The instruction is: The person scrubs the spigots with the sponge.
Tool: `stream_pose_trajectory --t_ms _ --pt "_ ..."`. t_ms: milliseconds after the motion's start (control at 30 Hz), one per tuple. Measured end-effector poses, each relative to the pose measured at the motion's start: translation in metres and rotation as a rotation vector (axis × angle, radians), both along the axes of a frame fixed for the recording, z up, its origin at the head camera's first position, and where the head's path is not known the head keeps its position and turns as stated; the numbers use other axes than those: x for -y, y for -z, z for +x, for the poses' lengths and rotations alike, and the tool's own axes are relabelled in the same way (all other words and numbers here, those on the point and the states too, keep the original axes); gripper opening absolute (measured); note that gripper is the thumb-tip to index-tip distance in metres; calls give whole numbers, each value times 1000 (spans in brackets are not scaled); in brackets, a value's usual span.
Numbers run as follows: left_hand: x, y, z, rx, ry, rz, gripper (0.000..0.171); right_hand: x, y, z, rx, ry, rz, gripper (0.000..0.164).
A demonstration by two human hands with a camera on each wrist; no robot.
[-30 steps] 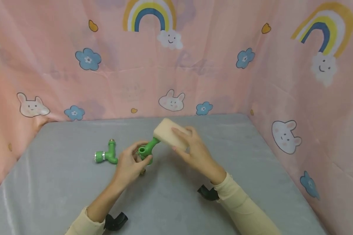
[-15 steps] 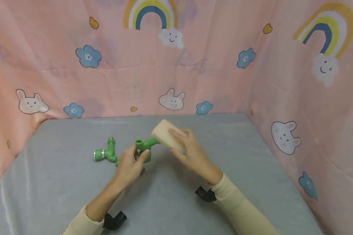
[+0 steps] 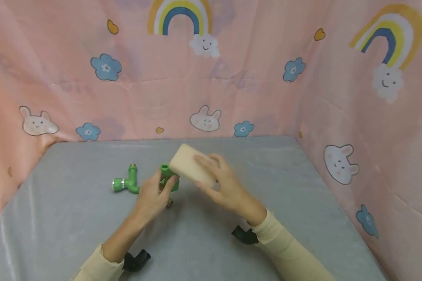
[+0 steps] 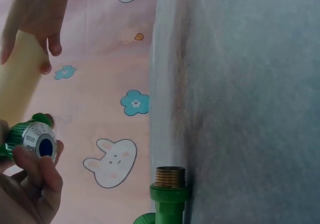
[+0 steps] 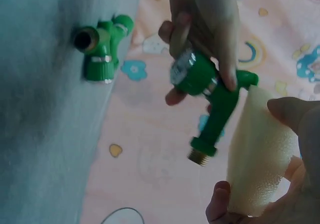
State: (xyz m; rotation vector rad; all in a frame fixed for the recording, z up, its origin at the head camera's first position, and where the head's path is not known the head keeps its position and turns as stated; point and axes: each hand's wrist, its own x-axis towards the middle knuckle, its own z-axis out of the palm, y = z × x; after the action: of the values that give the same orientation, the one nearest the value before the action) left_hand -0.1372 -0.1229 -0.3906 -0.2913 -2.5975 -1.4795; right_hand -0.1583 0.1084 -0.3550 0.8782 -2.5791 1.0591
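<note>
My left hand grips a green plastic faucet by its knob end, above the table. In the right wrist view, the held faucet shows its threaded brass inlet pointing down and a short green spout. My right hand holds a cream sponge, thumb on one side and fingers on the other. The sponge lies against the faucet in the head view and hides part of it. A second green faucet lies on the table left of my left hand; its brass thread shows in the left wrist view.
A grey cloth covers the table. Pink printed curtain hangs behind it and along the right side. Black curved pieces sit at both wrists.
The sponge has moved left along the faucet, from the end of its spout toward its body. The held faucet has tilted, and its round opening now faces up more. The second faucet stays put.
</note>
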Motion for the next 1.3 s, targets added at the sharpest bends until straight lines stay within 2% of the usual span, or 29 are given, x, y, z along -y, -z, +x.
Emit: stream_pose_trajectory --t_ms 100,267,400,500,600,733,800,867,967,1033,1200,1300 --pt "-1 2 -1 42 38 67 43 3 4 2 -5 -3 14 65" --pt "-3 6 -3 100 65 183 38 -6 16 -8 76 99 50 67" --pt "-5 9 -3 129 64 210 36 -19 21 -17 139 176 74 67" --pt "-5 9 -3 149 81 228 35 -23 18 -18 122 195 37 67" --pt "-3 7 -3 170 122 255 35 -18 11 -12 108 96 -29 67" --pt "0 2 -4 198 171 311 38 -8 8 -4 130 -59 -4 65" --pt "2 2 -5 216 176 345 38 -7 10 -4 134 -40 41 64" --pt "4 1 -5 236 175 372 38 -9 12 -7 126 23 61 63" --pt "6 0 -6 261 187 395 36 -15 12 -10 94 92 38 61" --pt "7 -1 -6 267 201 393 36 -18 10 -11 73 59 9 60" --pt "9 -6 -8 285 234 380 36 -16 3 -11 87 -127 -12 58" --pt "11 -7 -10 275 240 366 36 -18 1 -13 128 -140 12 57"
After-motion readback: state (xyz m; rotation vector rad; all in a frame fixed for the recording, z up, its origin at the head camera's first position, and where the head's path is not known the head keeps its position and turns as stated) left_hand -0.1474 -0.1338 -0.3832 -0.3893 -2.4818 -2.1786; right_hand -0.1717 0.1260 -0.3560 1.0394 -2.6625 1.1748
